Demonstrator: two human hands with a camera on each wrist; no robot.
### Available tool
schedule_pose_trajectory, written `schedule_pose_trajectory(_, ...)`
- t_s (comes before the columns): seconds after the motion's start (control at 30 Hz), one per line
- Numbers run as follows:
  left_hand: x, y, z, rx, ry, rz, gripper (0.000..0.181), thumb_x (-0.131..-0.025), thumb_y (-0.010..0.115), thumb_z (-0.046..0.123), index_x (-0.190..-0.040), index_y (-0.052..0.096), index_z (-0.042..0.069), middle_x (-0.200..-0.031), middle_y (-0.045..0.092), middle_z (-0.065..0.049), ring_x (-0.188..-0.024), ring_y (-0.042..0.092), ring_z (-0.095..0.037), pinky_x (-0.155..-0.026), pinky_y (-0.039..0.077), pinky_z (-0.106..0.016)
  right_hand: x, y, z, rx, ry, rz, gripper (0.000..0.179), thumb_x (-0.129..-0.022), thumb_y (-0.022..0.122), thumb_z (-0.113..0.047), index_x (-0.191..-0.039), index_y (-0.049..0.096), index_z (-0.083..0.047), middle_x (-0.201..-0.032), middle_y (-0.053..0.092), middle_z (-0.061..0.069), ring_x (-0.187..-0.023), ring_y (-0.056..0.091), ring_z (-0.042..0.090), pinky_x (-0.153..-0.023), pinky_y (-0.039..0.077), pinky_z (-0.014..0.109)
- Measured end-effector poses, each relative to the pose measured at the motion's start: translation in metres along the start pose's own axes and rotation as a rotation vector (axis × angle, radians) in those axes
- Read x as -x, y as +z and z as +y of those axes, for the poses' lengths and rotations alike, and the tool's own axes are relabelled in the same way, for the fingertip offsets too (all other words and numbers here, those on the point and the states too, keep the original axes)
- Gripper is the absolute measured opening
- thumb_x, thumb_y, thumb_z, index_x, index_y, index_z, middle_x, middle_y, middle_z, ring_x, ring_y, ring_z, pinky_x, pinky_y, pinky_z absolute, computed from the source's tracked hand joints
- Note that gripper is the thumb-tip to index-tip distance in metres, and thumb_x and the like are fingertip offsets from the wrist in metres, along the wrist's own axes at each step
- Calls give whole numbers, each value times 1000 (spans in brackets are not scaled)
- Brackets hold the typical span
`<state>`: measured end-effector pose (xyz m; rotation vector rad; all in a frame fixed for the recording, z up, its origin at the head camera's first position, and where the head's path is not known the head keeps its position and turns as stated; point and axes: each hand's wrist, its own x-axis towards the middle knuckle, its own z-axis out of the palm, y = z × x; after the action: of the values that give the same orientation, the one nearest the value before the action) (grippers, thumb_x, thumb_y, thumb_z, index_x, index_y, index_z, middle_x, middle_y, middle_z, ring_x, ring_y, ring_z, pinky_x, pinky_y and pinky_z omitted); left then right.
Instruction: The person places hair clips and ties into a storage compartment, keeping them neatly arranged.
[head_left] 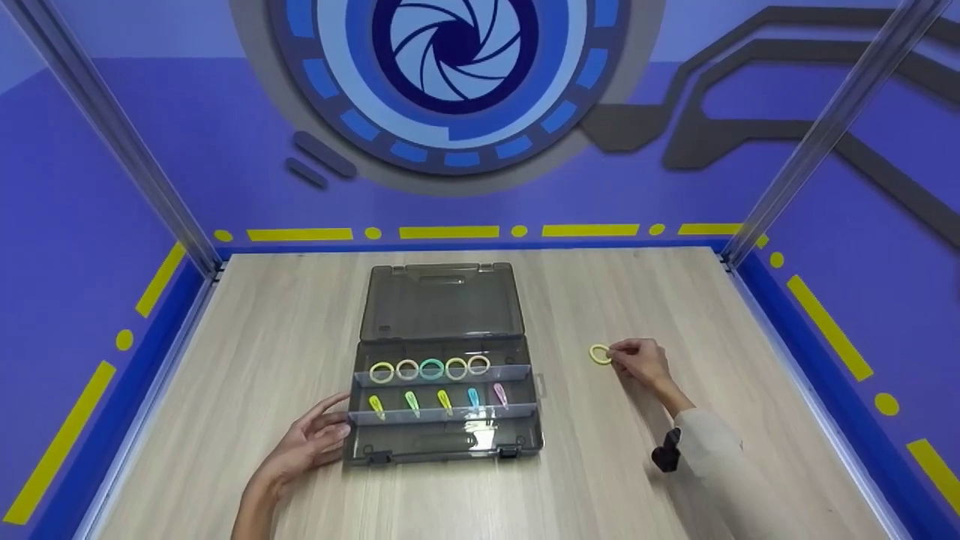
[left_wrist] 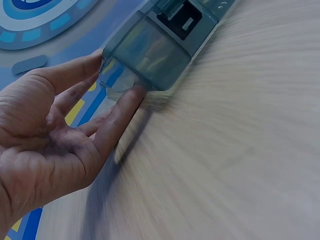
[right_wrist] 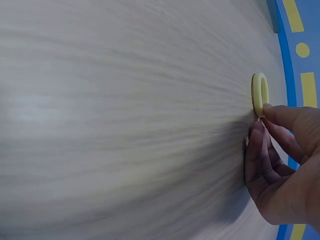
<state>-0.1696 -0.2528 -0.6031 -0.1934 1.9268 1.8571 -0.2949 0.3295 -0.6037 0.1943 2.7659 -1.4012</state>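
A dark translucent plastic box lies on the table with its lid folded back. Along its back divider sits a row of hair ties in yellow, pale and teal, among them a teal hair tie. Several snap hair clips, one a pink clip, lie in the middle compartment. My left hand touches the box's left side with its fingers and thumb fairly straight, as the left wrist view also shows. To the right of the box, my right hand pinches a yellow hair tie at the table surface.
The wood-grain table is bordered by blue-purple walls with yellow marks at the back and sides. Metal posts, one a right post, stand at the back corners. A black wrist mount sits by the right sleeve.
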Motion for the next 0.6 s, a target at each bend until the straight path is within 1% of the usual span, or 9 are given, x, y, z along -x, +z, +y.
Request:
schedule_pose_trajectory(0.07, 0, 0, 0, 0, 1, -4, 75, -101, 66, 27, -163, 26, 16, -156, 39, -27, -131, 59, -28, -104, 54, -46, 1, -1, -1, 1, 1, -5, 17, -93, 72, -7, -100, 75, 8, -81, 75, 13, -64, 64, 10, -56, 51, 22)
schedule_pose_trajectory(0.13, -1, 0, 0, -4, 1, -5, 75, -101, 66, 27, -163, 26, 16, -155, 39, -27, -132, 58, -28, -104, 54, -46, 3, -1, -1, -20, 11, -15, 15, -93, 71, -5, -99, 75, 8, -80, 75, 14, -63, 65, 11, -56, 53, 23)
schedule_pose_trajectory(0.3, 0, 1, -2, -7, -11, 13, 76, -100, 68, 28, -162, 27, 16, -154, 41, -27, -133, 57, -28, -103, 54, -46, 7, -3, -4, -93, 41, -63, 18, -94, 69, -4, -103, 72, 11, -82, 76, 17, -65, 68, 14, -57, 57, 25)
schedule_pose_trajectory(0.47, 1, 0, -2, 2, -7, 1, 75, -101, 66, 28, -163, 25, 17, -157, 37, -28, -135, 56, -32, -104, 54, -47, 10, -5, -8, -116, 49, -109, 21, -98, 65, -5, -107, 70, 12, -87, 76, 18, -67, 71, 15, -59, 60, 28)
schedule_pose_trajectory(0.6, 0, 1, -1, 7, -16, 8, 76, -101, 66, 30, -163, 25, 19, -157, 37, -27, -136, 56, -33, -104, 54, -47, 12, -9, -13, -137, 55, -129, 20, -98, 63, -4, -108, 69, 13, -90, 76, 18, -68, 72, 15, -61, 61, 29)
